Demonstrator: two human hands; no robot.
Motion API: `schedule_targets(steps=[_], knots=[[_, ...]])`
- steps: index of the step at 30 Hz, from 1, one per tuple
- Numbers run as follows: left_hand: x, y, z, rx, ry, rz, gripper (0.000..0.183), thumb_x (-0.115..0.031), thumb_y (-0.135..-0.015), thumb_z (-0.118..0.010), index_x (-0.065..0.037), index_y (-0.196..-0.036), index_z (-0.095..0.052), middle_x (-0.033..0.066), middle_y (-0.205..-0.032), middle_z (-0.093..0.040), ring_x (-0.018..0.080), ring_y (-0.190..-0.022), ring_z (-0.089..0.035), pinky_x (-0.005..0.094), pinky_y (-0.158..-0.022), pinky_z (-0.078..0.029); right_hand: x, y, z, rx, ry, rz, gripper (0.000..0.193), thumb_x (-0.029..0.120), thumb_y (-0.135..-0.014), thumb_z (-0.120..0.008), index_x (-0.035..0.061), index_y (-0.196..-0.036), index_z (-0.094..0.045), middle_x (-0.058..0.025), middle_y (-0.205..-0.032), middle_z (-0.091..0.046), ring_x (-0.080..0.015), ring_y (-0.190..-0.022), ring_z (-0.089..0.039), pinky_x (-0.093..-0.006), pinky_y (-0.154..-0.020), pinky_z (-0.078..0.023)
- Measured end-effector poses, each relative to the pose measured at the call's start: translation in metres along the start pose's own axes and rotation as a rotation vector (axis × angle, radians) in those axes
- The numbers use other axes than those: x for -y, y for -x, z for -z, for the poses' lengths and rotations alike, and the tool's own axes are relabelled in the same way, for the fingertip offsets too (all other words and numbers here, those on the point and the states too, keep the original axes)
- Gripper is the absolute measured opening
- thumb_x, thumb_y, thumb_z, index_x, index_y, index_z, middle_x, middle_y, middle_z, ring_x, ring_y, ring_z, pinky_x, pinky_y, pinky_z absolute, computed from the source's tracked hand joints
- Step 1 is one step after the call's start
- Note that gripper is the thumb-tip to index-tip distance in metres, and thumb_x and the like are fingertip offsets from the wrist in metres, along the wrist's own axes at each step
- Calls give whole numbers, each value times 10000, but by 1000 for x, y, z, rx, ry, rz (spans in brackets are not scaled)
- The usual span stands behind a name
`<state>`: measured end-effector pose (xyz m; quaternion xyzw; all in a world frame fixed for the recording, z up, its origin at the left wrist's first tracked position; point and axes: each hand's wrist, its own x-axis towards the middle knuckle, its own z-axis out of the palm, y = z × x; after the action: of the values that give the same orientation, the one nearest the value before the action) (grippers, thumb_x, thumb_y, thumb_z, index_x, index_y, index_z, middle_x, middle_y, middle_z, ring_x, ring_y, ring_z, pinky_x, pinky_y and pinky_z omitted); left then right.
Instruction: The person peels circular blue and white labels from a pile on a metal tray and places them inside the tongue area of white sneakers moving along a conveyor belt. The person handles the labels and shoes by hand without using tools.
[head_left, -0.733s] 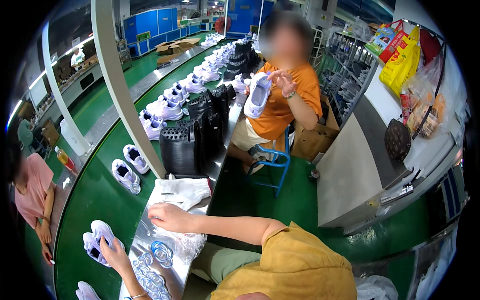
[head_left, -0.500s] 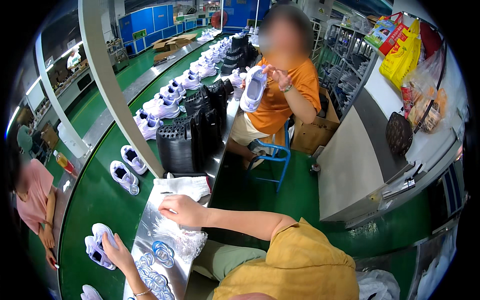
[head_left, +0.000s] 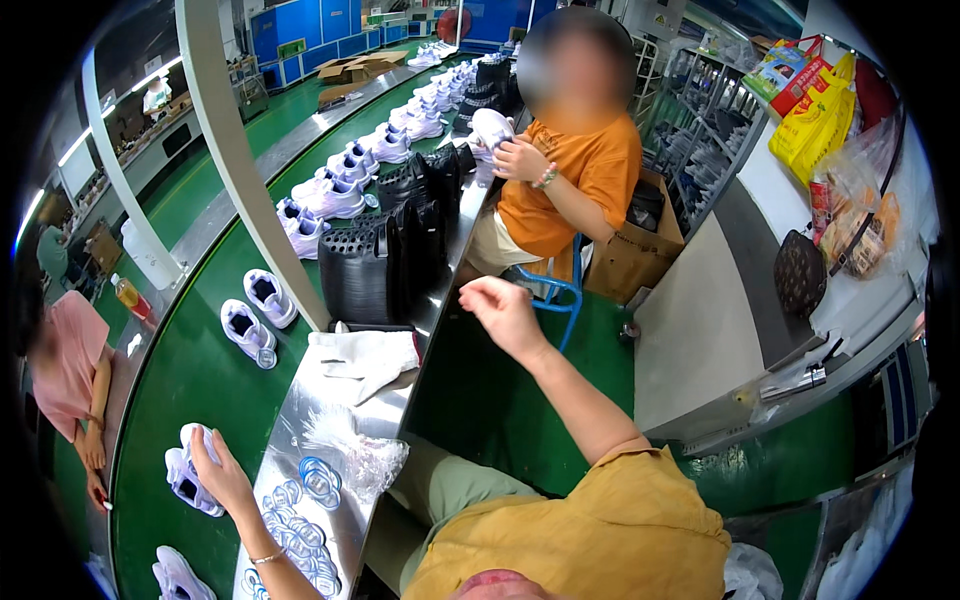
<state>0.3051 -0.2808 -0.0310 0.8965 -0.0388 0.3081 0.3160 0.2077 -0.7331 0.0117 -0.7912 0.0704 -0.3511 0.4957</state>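
Note:
My left hand (head_left: 226, 478) reaches over the bench edge, its fingers around one white and lilac sneaker (head_left: 178, 462) of a pair on the green belt. My right hand (head_left: 505, 312) is raised beyond the bench's right edge, thumb and fingertips drawn together. Whether a small thing sits in that pinch cannot be made out. Between my arms, the metal bench holds round blue-and-white tags (head_left: 300, 535), a bundle of clear plastic strands (head_left: 365, 455) and white gloves (head_left: 362, 358).
Black crates (head_left: 360, 280) and a pale post (head_left: 235, 150) stand ahead. Sneakers (head_left: 330, 195) line the green belt (head_left: 190, 375). A co-worker in an orange shirt (head_left: 575, 170) sits ahead on a blue stool (head_left: 560, 300), handling a sneaker. Another person in pink (head_left: 70, 350) is across the belt.
My right hand has left the spot over the gloves and strands and swung right, past the bench edge. My left hand stays on the sneaker. The co-worker has turned their sneaker over.

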Motion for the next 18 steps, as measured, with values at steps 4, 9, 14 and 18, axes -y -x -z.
schedule_targets(steps=[4, 9, 14, 18], knots=[[-30, -10, -4, -31, 41, -43, 332, -168, -950, -545, 81, -1169, -549, 222, -1220, -572, 343, -1142, -540, 378, -976, -404, 4, 3, 26, 25, -79, -103, 171, 94, -915, -582, -5, -1051, -613, -46, -845, -670, -92, -768, -632, -223, -670, -500], [-61, -15, -6, -26, 63, -67, 359, -196, -952, -550, 76, -1186, -546, 215, -1227, -572, 331, -1143, -542, 377, -981, -399, -19, 1, 38, -61, -94, -133, 319, 80, -913, -565, 5, -1215, -495, -59, -848, -663, -111, -764, -638, -225, -634, -487], [-138, -65, -7, -86, 155, -157, 438, -230, -946, -570, 47, -1278, -496, 195, -1285, -546, 288, -1193, -516, 366, -1014, -373, -50, -38, 61, -161, -106, -175, 383, 79, -913, -552, 2, -1270, -437, -75, -845, -658, -115, -748, -632, -223, -620, -484], [-194, -135, -51, -63, 380, -319, 641, -295, -926, -604, 15, -1412, -323, 173, -1421, -406, 240, -1300, -406, 368, -1086, -287, -78, -81, 72, -216, -76, -168, 385, 57, -909, -545, -12, -1270, -431, -79, -821, -655, -121, -731, -630, -231, -647, -491]])
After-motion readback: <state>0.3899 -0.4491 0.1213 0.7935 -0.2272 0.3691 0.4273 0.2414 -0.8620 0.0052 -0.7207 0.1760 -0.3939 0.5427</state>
